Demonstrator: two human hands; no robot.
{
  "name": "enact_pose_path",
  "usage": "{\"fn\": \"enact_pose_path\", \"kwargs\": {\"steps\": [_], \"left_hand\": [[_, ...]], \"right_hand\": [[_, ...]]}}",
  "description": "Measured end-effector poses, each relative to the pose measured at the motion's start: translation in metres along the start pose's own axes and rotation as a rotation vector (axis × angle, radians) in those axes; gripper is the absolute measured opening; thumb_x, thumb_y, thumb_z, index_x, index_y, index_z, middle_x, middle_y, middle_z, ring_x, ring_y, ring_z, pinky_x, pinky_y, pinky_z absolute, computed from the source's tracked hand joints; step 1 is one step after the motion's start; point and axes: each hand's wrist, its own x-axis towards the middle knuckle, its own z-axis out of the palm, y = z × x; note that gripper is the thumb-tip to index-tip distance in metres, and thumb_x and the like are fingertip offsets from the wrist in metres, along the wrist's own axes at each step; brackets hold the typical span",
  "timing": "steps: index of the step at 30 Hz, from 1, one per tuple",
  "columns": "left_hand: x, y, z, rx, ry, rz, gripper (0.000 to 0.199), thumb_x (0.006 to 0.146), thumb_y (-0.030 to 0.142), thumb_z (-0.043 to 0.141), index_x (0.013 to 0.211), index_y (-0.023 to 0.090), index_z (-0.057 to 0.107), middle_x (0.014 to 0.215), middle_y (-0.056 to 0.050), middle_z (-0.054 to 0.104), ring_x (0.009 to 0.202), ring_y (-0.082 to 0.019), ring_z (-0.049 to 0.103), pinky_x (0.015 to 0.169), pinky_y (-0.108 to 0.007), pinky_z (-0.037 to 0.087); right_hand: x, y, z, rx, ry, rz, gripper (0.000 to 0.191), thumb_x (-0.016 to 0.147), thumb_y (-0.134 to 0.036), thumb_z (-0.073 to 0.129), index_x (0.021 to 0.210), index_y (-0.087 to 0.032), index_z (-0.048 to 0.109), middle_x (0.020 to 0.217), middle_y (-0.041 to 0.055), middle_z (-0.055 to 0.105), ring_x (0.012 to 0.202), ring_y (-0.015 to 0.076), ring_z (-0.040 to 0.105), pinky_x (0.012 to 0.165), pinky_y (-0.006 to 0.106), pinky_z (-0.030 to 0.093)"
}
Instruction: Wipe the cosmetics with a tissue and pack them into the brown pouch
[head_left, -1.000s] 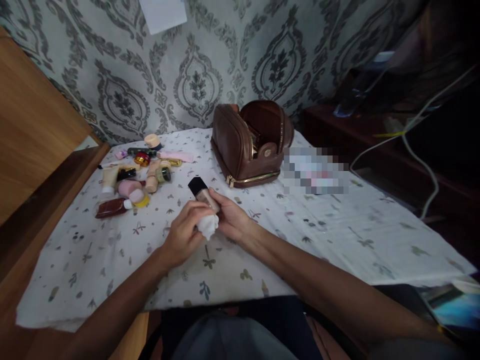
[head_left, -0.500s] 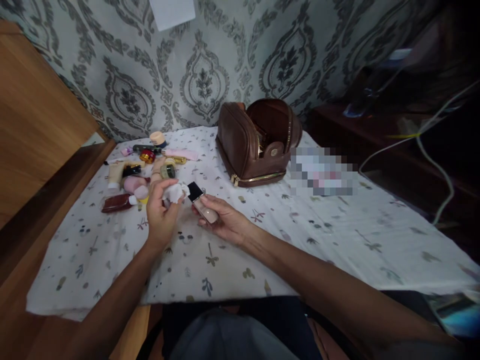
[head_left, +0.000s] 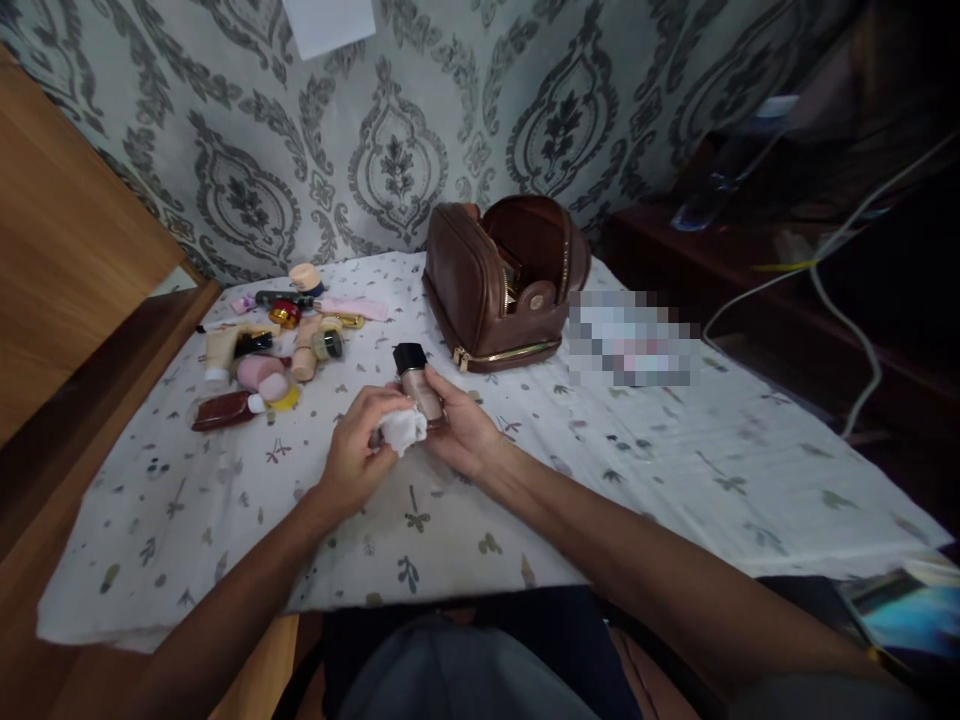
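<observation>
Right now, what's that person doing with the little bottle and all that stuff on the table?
The person's right hand holds a black-capped bottle, cap up. The left hand pinches a crumpled white wad at the bottle's lower part. Small tubes and jars lie on the patterned cloth to the left, and a brown bag stands unzipped behind the hands.

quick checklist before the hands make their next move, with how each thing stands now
1. Right hand holding the bottle: ok
2. Black cap on the bottle: ok
3. Cap tight: cannot tell
4. Left hand holding the white wad: ok
5. Brown bag unzipped at the top: ok
6. Bottle free of smudges: cannot tell, too small to see
</observation>
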Motion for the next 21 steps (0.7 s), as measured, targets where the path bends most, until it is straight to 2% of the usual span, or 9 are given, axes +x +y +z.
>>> {"fn": "enact_pose_path", "kwargs": {"steps": [3, 8, 10, 13, 16, 18, 21], "left_hand": [[-0.002, 0.003, 0.004, 0.042, -0.029, 0.07, 0.04, 0.078, 0.005, 0.05, 0.112, 0.023, 0.06, 0.108, -0.006, 0.062, 0.1, -0.021, 0.061, 0.086, -0.035, 0.051], [-0.008, 0.001, 0.009, 0.18, 0.001, 0.17, 0.05, 0.078, -0.002, 0.047, 0.119, 0.024, 0.059, 0.112, -0.007, 0.06, 0.104, -0.02, 0.06, 0.091, -0.035, 0.051], [-0.009, 0.0, 0.01, 0.202, 0.029, 0.166, 0.052, 0.076, -0.003, 0.046, 0.119, 0.023, 0.059, 0.112, -0.007, 0.059, 0.104, -0.02, 0.06, 0.091, -0.035, 0.051], [-0.007, -0.002, 0.01, 0.155, 0.085, 0.043, 0.043, 0.078, 0.002, 0.05, 0.115, 0.022, 0.061, 0.109, -0.006, 0.061, 0.102, -0.021, 0.06, 0.09, -0.035, 0.051], [-0.001, -0.002, 0.008, 0.002, 0.138, -0.182, 0.024, 0.083, 0.019, 0.062, 0.107, 0.021, 0.062, 0.102, -0.004, 0.064, 0.098, -0.021, 0.061, 0.088, -0.034, 0.05], [0.002, -0.004, 0.007, -0.142, 0.137, -0.345, 0.025, 0.083, 0.03, 0.067, 0.105, 0.02, 0.063, 0.099, -0.003, 0.066, 0.093, -0.02, 0.062, 0.084, -0.031, 0.05], [0.003, -0.008, 0.01, -0.423, 0.044, -0.553, 0.034, 0.08, 0.037, 0.071, 0.108, 0.019, 0.062, 0.092, -0.001, 0.067, 0.082, -0.016, 0.062, 0.074, -0.026, 0.048]], "right_hand": [[0.001, -0.005, -0.003, -0.037, -0.042, 0.017, 0.048, 0.098, -0.053, 0.042, 0.093, -0.014, 0.068, 0.083, 0.0098, 0.071, 0.081, 0.0216, 0.067, 0.077, 0.035, 0.056], [0.002, -0.005, -0.003, 0.015, 0.019, -0.061, 0.04, 0.102, -0.038, 0.036, 0.091, -0.016, 0.067, 0.088, 0.0089, 0.073, 0.088, 0.0192, 0.067, 0.081, 0.033, 0.056], [0.002, -0.004, -0.001, 0.06, 0.03, -0.059, 0.036, 0.102, -0.035, 0.038, 0.089, -0.017, 0.066, 0.088, 0.0075, 0.073, 0.088, 0.0179, 0.067, 0.081, 0.031, 0.056], [0.002, -0.004, 0.002, 0.076, -0.002, -0.053, 0.027, 0.099, -0.034, 0.048, 0.09, -0.017, 0.067, 0.088, 0.0059, 0.073, 0.087, 0.0174, 0.067, 0.079, 0.031, 0.056], [0.002, -0.006, 0.002, 0.05, -0.049, -0.114, 0.013, 0.092, -0.031, 0.063, 0.09, -0.019, 0.068, 0.089, 0.0034, 0.073, 0.087, 0.0172, 0.066, 0.08, 0.031, 0.055], [0.003, -0.007, 0.001, 0.014, -0.072, -0.177, 0.009, 0.086, -0.028, 0.071, 0.09, -0.02, 0.069, 0.089, 0.0016, 0.073, 0.086, 0.0158, 0.065, 0.08, 0.03, 0.054], [0.004, -0.006, 0.0, -0.026, -0.086, -0.265, 0.015, 0.078, -0.027, 0.079, 0.086, -0.021, 0.068, 0.091, 0.0003, 0.073, 0.082, 0.0136, 0.065, 0.08, 0.027, 0.053]]}}
